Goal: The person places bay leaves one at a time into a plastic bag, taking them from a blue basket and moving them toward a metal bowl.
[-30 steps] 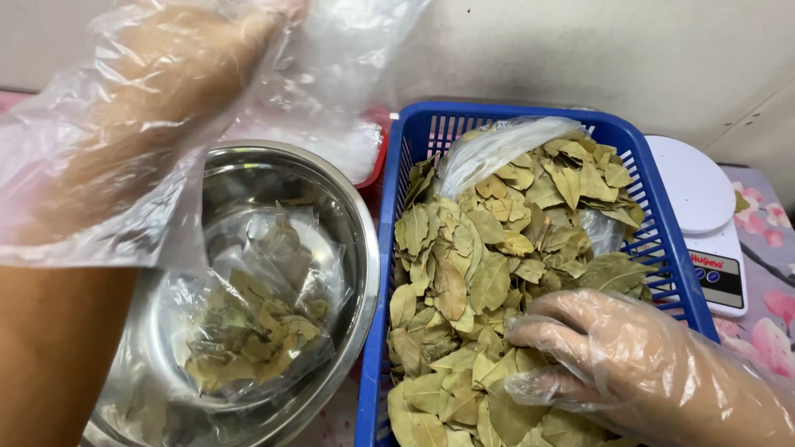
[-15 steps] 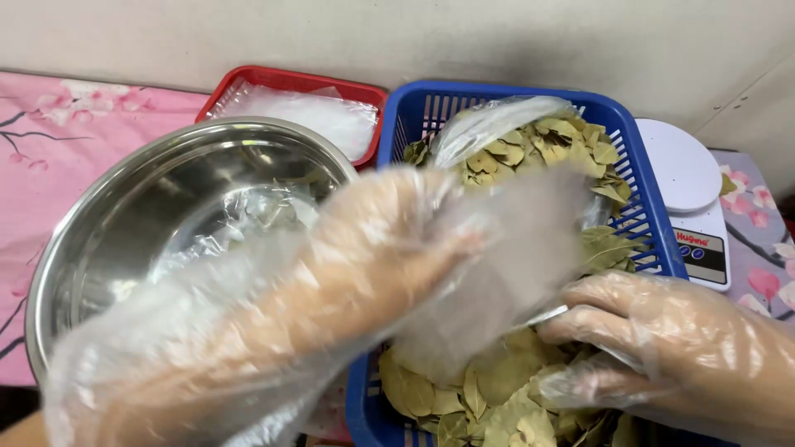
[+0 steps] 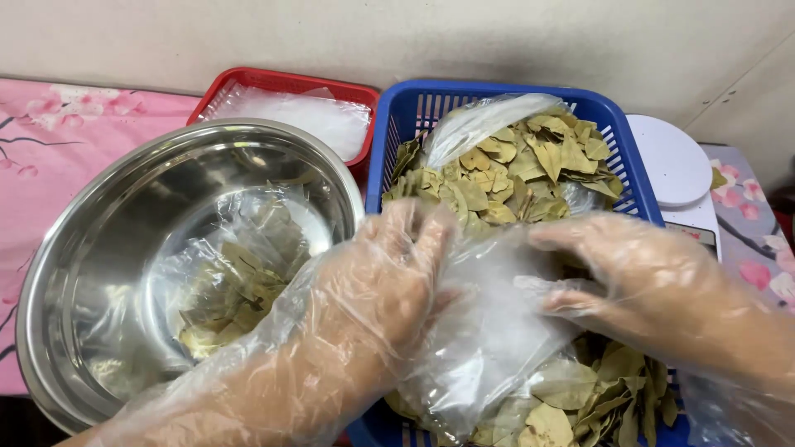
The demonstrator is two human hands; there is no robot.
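Observation:
Both my hands wear loose clear plastic gloves. My left hand [image 3: 389,281] and my right hand [image 3: 638,273] grip an empty clear plastic bag [image 3: 489,331] between them, held over the near part of a blue basket [image 3: 397,132]. The basket is heaped with dried bay leaves [image 3: 513,170], and another clear bag lies half buried at its far end. To the left a steel bowl [image 3: 74,273] holds a clear bag of leaves [image 3: 232,281].
A red basket [image 3: 281,83] with clear plastic bags stands behind the bowl. A white kitchen scale [image 3: 675,174] sits right of the blue basket. Pink flowered cloth [image 3: 50,141] covers the table, and a pale wall runs along the back.
My left hand came down from above the bowl and across to the blue basket with a clear bag. My right hand left the leaves and took hold of that bag.

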